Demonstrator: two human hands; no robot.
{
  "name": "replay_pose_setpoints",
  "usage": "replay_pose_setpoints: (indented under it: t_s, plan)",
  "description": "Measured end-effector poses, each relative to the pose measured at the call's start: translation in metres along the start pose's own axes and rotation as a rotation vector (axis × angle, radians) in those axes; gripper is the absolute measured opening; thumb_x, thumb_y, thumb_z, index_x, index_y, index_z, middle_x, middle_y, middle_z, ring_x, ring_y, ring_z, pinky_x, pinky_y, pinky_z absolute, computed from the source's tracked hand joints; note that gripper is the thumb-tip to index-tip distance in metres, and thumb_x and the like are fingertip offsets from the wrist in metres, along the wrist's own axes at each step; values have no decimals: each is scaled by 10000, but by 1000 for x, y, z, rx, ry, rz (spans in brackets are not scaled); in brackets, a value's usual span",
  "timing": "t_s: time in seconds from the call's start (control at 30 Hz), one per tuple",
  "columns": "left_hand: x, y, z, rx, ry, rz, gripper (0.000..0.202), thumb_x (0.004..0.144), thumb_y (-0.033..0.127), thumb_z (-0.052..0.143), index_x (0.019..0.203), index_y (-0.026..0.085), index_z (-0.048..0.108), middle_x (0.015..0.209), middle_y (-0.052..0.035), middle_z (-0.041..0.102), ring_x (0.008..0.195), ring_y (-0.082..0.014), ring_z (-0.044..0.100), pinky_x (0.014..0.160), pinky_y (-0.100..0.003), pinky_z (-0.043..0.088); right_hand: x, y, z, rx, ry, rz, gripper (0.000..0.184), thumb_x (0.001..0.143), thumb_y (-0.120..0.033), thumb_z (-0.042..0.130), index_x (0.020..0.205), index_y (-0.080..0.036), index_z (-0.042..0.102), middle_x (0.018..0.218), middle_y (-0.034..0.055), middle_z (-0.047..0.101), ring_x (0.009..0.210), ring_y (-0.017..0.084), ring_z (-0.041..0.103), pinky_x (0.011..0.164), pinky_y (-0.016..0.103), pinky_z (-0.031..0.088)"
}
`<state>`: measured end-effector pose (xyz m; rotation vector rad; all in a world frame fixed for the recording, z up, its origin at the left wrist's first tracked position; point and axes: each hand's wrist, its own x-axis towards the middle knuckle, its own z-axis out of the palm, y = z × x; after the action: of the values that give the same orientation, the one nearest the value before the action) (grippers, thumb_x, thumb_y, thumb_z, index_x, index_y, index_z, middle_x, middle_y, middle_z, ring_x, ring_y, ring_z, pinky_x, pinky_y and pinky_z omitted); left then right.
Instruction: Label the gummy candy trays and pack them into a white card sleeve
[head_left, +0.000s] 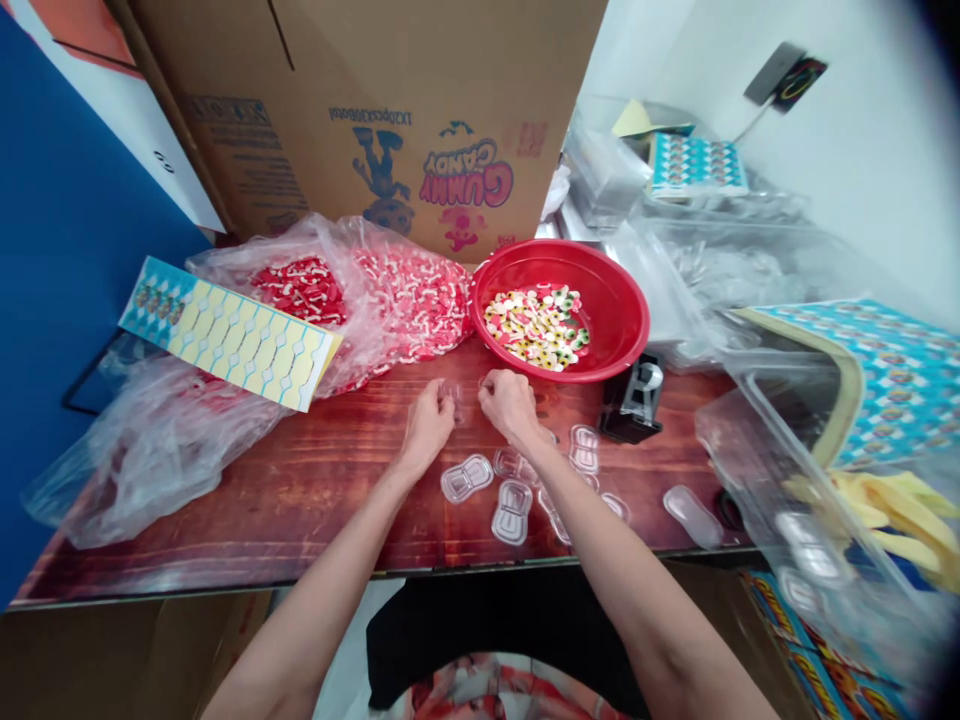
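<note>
My left hand point(430, 418) and my right hand point(508, 400) meet over the red-brown table point(300, 500), just in front of a red bowl point(600, 290) of yellow, white and green gummy candies point(536, 325). Both hands are closed in a pinch around a small clear plastic blister shell point(463, 396) held between them. Several more empty clear shells point(512, 510) lie on the table close to my right forearm.
A clear bag of red and white candies point(390, 290) lies left of the bowl, with a yellow and blue sticker sheet point(225, 335) on it. A big Gummy Candy carton point(390, 110) stands behind. A black tape dispenser point(634, 400) and clear bins point(787, 470) sit at the right.
</note>
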<state>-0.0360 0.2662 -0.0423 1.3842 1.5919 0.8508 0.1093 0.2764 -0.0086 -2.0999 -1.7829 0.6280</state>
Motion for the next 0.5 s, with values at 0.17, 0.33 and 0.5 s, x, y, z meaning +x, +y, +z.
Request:
replay_pose_setpoints:
  t_s: [0.17,0.33,0.5]
  plan:
    - [10,16,11,215,50,-1,447,892,143,547,1336,141,591,1177,-155,722,1147,-288,662,1055,-439,473,-4,17,-6,-87,-13,49,248,925,-226,530,1004,-182,761,937,137,763,912,261,711,765,314,492]
    - [10,13,18,579,20,118,422,932,207,519,1338,125,602,1130,-166,739,1079,-298,695,962,-403,518,-18,32,-9,-271,-44,-45,247,942,-264,544,1111,-225,720,1149,95,714,1024,240,674,798,289,485]
    - [13,8,20,625,-8,215,355,935,208,538,1250,93,655,1142,-174,714,1089,-281,671,967,-363,505,-18,34,1,-374,-103,-55,281,993,-269,464,1161,-233,686,1233,109,652,1033,235,663,785,299,494]
